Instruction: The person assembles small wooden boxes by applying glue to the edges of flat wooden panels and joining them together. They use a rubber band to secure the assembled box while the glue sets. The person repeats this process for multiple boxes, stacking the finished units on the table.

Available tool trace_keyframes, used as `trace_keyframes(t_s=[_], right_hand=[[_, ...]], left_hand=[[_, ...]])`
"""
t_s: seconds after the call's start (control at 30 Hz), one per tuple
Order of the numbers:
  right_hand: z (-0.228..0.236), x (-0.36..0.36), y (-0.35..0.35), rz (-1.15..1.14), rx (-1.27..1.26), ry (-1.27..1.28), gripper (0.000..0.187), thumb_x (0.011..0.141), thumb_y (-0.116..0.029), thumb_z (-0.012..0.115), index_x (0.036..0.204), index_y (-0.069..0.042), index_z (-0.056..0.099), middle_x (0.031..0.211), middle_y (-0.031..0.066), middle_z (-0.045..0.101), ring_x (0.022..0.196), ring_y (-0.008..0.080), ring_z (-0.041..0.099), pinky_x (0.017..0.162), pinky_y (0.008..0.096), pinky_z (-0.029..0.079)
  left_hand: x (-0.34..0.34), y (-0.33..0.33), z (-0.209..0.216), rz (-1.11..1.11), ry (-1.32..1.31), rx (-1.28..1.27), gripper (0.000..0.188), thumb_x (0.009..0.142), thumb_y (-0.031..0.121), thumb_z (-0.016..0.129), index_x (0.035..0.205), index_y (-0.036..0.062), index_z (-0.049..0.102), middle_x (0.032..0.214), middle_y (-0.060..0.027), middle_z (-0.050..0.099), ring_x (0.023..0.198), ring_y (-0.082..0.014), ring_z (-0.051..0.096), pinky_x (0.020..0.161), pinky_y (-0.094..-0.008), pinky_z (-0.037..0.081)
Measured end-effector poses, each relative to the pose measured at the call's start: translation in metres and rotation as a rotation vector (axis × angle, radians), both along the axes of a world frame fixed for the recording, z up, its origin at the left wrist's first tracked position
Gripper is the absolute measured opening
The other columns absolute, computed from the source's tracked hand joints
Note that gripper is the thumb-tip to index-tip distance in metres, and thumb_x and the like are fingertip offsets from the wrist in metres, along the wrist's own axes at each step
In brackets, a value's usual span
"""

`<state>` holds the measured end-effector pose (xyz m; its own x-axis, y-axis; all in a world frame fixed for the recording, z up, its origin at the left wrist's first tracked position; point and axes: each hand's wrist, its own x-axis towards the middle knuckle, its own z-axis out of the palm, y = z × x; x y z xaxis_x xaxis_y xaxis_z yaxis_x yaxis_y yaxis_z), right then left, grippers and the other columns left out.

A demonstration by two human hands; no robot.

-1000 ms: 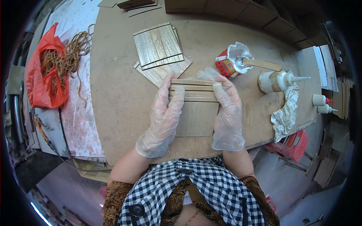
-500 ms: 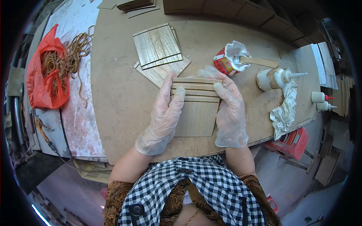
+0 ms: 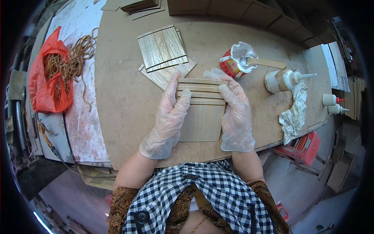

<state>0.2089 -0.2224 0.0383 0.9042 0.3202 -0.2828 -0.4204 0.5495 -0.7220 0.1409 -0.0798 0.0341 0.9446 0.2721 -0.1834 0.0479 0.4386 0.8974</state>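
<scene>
Between my two gloved hands stands a stack of thin wooden panels (image 3: pixel 200 123), their stepped upper edges showing as several strips. My left hand (image 3: pixel 171 111) grips the left side, thumb over the front. On the right side, my right hand (image 3: pixel 235 113) is closed round the edge in the same way, its thumb near the top strips. Both hands wear clear plastic gloves. Just beyond my left fingertips lie more grooved wooden panels (image 3: pixel 161 46), stacked askew on the board-topped table.
A red tub (image 3: pixel 231 64) with white paste holds a wooden stick (image 3: pixel 269 63). Right of it are a glue bottle (image 3: pixel 282 81), a crumpled cloth (image 3: pixel 293 115) and small bottles (image 3: pixel 330 100). At left sit a red bag (image 3: pixel 48 93) and rubber bands (image 3: pixel 82 48). Boxes (image 3: pixel 233 11) line the back.
Almost nothing differs. My right hand and the right side of the panels have shifted very slightly left; both hands keep their grip.
</scene>
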Motion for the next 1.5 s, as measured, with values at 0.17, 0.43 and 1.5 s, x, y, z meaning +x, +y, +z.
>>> trace_keyframes(t_s=[0.17, 0.43, 1.5], right_hand=[[-0.001, -0.002, 0.001, -0.002, -0.048, -0.047, 0.028, 0.095, -0.007, 0.058, 0.122, 0.000, 0.055, 0.120, 0.0124, 0.063, 0.116, 0.0187, 0.057, 0.102, 0.0340, 0.045], [0.000, -0.017, 0.005, 0.073, -0.036, 0.040, 0.033, 0.097, -0.005, 0.055, 0.128, 0.002, 0.050, 0.126, 0.0136, 0.060, 0.118, 0.0188, 0.056, 0.104, 0.0331, 0.044], [-0.024, 0.084, -0.097, -0.457, 0.998, 0.358, 0.073, 0.086, -0.059, 0.059, 0.128, 0.001, 0.051, 0.122, 0.0202, 0.061, 0.107, 0.0339, 0.061, 0.073, 0.0397, 0.061]], left_hand=[[0.002, -0.001, 0.001, 0.071, 0.051, -0.032, 0.061, 0.098, 0.015, 0.057, 0.150, -0.0010, 0.028, 0.149, -0.0105, 0.038, 0.135, -0.0155, 0.037, 0.113, -0.0311, 0.028], [-0.021, 0.004, -0.002, 0.039, -0.001, 0.095, 0.063, 0.101, 0.016, 0.053, 0.151, -0.0042, 0.019, 0.150, -0.0127, 0.036, 0.134, -0.0152, 0.037, 0.110, -0.0290, 0.032], [-0.060, -0.002, 0.016, -0.670, -0.289, 1.564, 0.076, 0.076, 0.035, 0.072, 0.144, 0.0141, 0.045, 0.146, -0.0124, 0.040, 0.136, -0.0379, 0.035, 0.111, -0.0512, 0.028]])
